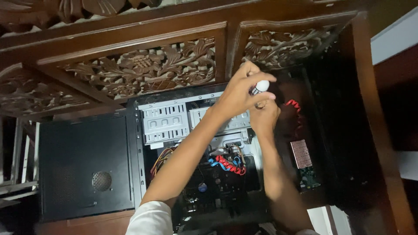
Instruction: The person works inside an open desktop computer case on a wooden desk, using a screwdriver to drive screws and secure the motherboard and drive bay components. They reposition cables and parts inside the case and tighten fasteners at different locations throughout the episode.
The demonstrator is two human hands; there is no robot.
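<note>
White-handled screwdriver [260, 86] gripped in left hand [241, 90], right hand [264, 117] just below

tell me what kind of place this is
Probably a room in a home, not a workshop. An open PC case lies on dark wooden furniture with a carved floral panel behind it. The left hand holds a small white-capped tool above the case, with the right hand just below.

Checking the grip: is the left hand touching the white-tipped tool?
Touching. The head view shows the left hand with fingers wrapped around the white-tipped tool.
</note>
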